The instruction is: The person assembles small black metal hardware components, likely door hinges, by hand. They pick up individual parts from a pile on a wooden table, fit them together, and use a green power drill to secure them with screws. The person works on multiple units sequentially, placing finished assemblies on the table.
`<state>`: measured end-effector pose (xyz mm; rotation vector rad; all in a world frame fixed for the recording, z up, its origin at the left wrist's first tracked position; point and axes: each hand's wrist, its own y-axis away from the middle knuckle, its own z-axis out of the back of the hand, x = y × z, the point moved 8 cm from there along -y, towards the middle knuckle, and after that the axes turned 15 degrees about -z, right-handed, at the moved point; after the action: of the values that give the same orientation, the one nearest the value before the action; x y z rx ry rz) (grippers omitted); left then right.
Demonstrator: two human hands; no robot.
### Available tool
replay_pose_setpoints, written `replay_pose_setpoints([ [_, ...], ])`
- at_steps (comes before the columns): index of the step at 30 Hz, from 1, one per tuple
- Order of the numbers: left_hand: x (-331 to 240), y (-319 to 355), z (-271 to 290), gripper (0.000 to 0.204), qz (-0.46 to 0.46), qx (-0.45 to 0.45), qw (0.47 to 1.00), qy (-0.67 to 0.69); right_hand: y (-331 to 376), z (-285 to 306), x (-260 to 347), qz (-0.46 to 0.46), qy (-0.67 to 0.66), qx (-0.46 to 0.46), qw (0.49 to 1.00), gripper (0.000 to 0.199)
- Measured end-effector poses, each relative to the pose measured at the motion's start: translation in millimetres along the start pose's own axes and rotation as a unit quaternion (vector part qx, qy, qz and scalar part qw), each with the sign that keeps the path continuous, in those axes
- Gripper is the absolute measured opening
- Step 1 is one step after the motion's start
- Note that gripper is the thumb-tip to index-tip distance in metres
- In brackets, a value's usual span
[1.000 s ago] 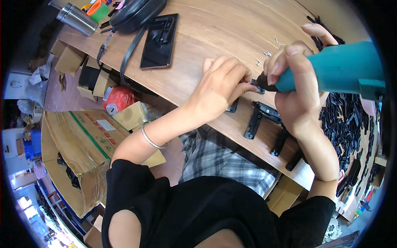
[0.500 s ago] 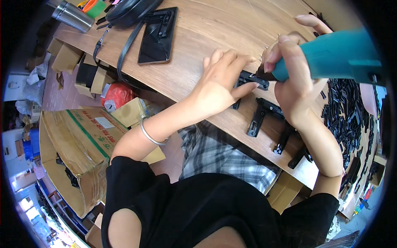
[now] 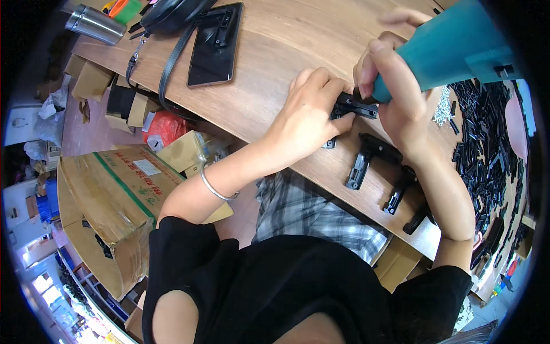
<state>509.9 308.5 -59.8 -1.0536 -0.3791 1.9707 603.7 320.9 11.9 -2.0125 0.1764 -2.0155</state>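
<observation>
Cardboard box (image 3: pixel 134 179) is standing open at lower left, containing black pieces (image 3: pixel 104 245). At upper right, the right hand (image 3: pixel 404 103) is clasping a teal power tool (image 3: pixel 450 49). Left hand (image 3: pixel 309 112) is pinching a black part (image 3: pixel 362 109), right of upper centre.

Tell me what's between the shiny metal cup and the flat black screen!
In the head view, a black bag and its strap lie between the shiny metal cup and the flat black screen.
</observation>
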Motion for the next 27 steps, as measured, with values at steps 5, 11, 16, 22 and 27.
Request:
replay_pose_setpoints([
  [5,3,-3,-2,0.032,0.011,0.031,0.999,-0.010,22,53,15,0.038,-0.037,-0.065,0.996,0.010],
  [11,0,-3,7,0.030,0.043,0.005,0.998,0.037,136,216,65,0.068,0.117,-0.393,0.910,0.037],
  [16,-25,-7,-15,0.028,0.156,0.039,0.962,0.219,226,275,87,0.063,0.259,-0.537,0.800,0.030],
  [22,-48,-19,-41,0.026,-0.027,0.155,0.987,-0.022,264,306,86,-0.001,0.286,-0.561,0.777,0.038],
  [27,-48,-20,-29,0.033,0.017,0.154,0.988,-0.013,266,239,118,0.020,0.628,-0.589,0.508,0.091],
])
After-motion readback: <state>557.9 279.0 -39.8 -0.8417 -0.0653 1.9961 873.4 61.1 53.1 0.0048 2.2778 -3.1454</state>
